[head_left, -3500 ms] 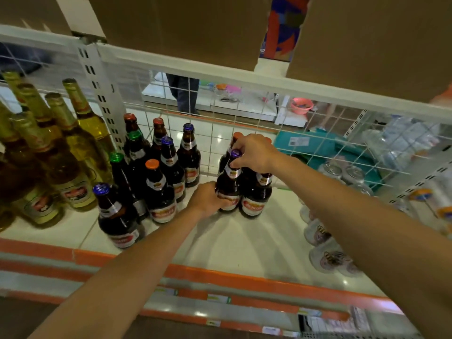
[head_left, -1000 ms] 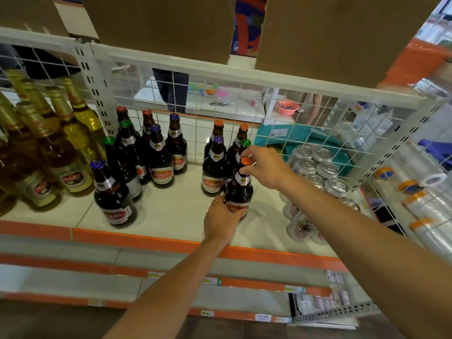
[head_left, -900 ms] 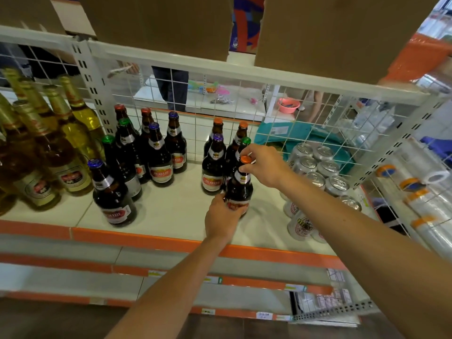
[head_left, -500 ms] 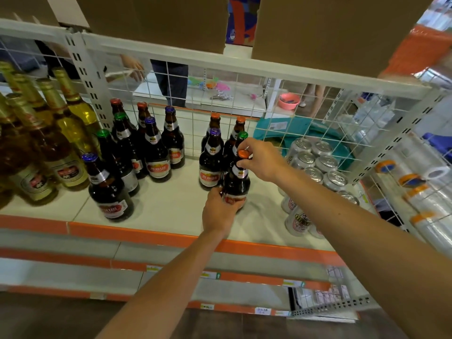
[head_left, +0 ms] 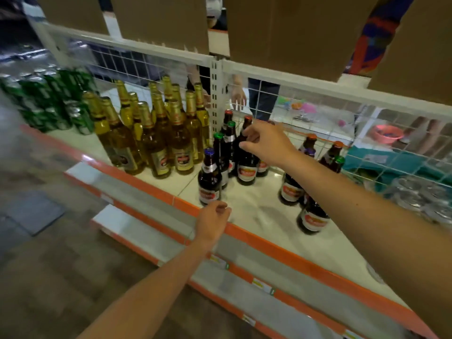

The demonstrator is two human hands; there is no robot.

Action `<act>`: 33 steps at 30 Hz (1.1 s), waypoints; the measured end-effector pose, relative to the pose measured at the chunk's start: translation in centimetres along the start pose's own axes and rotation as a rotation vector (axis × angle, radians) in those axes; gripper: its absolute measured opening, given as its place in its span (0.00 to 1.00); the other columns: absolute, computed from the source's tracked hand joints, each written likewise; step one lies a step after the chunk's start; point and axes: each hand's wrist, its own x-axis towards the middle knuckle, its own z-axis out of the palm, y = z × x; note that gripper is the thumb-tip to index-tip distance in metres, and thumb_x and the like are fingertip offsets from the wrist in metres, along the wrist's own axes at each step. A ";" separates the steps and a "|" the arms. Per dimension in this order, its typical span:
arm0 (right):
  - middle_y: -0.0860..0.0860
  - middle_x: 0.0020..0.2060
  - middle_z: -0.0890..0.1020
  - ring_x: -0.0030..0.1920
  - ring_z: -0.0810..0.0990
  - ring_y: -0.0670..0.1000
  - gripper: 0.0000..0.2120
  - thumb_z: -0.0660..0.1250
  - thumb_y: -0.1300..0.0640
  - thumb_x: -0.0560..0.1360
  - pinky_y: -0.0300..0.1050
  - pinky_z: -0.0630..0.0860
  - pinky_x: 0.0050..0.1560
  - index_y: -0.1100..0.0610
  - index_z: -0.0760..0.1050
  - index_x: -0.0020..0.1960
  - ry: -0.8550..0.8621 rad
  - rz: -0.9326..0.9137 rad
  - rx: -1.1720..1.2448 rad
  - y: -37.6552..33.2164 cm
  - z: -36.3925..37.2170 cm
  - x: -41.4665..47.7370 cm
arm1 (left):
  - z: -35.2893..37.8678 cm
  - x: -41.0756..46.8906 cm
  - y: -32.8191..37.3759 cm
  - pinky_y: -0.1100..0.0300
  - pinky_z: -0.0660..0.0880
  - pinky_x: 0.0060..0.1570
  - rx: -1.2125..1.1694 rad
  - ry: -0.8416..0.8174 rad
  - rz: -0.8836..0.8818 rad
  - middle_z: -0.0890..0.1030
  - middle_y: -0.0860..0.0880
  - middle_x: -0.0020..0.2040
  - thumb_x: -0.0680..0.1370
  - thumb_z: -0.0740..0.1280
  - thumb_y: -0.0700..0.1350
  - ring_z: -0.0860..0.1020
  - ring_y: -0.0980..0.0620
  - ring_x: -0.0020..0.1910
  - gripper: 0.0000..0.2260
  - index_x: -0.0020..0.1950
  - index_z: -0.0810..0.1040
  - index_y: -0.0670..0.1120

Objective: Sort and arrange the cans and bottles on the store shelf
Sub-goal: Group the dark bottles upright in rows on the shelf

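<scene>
A cluster of dark brown bottles (head_left: 246,170) with coloured caps stands on the white shelf (head_left: 259,211) beside the upright post. My right hand (head_left: 265,143) hovers over this cluster with loosely spread fingers at a bottle's neck; that bottle's cap is hidden behind the hand. A blue-capped dark bottle (head_left: 209,178) stands alone at the front. Just below it, my left hand (head_left: 212,220) rests at the shelf's orange front edge, fingers loosely curled and holding nothing. A second group of dark bottles (head_left: 313,217) stands to the right, partly behind my right forearm.
Tall yellow bottles (head_left: 156,135) fill the shelf left of the post, with green cans (head_left: 49,99) further left. Silver cans (head_left: 415,195) lie at the far right. A wire grid (head_left: 318,106) backs the shelf; a person (head_left: 263,99) stands behind it. Cardboard boxes (head_left: 293,33) sit above.
Both hands let go of the orange-capped bottle, which now stands in the right group. My right hand moved left to the other cluster, my left hand dropped to the shelf edge. The view swung left.
</scene>
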 end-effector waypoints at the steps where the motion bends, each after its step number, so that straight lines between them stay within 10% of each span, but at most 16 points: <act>1: 0.52 0.53 0.82 0.53 0.80 0.53 0.19 0.71 0.48 0.76 0.54 0.78 0.56 0.55 0.77 0.63 -0.033 -0.001 -0.006 -0.9 1.0 0.6 | -1.7 0.6 -0.5 0.63 0.74 0.47 -0.017 0.040 -0.017 0.81 0.48 0.44 0.76 0.72 0.42 0.81 0.49 0.46 0.08 0.53 0.81 0.40; 11: 0.54 0.61 0.79 0.56 0.79 0.55 0.27 0.71 0.47 0.76 0.52 0.78 0.56 0.56 0.71 0.70 -0.158 0.081 -0.071 -4.2 9.3 3.8 | -6.7 7.8 -3.8 0.47 0.73 0.64 0.131 -0.069 -0.113 0.75 0.46 0.69 0.69 0.78 0.53 0.75 0.45 0.66 0.39 0.75 0.66 0.44; 21: 0.54 0.56 0.81 0.53 0.80 0.55 0.19 0.72 0.51 0.75 0.53 0.79 0.53 0.56 0.76 0.63 -0.113 0.113 -0.097 -4.5 10.4 4.3 | -6.0 8.7 -4.2 0.69 0.69 0.43 0.046 -0.078 0.016 0.81 0.52 0.58 0.67 0.80 0.51 0.79 0.54 0.53 0.31 0.68 0.74 0.47; 33: 0.55 0.58 0.80 0.57 0.78 0.57 0.20 0.72 0.51 0.75 0.45 0.71 0.47 0.55 0.76 0.64 -0.066 0.238 -0.222 2.3 2.5 -1.1 | 3.8 4.9 1.5 0.64 0.75 0.45 -0.088 -0.206 0.099 0.82 0.57 0.50 0.67 0.79 0.53 0.81 0.56 0.48 0.26 0.62 0.77 0.51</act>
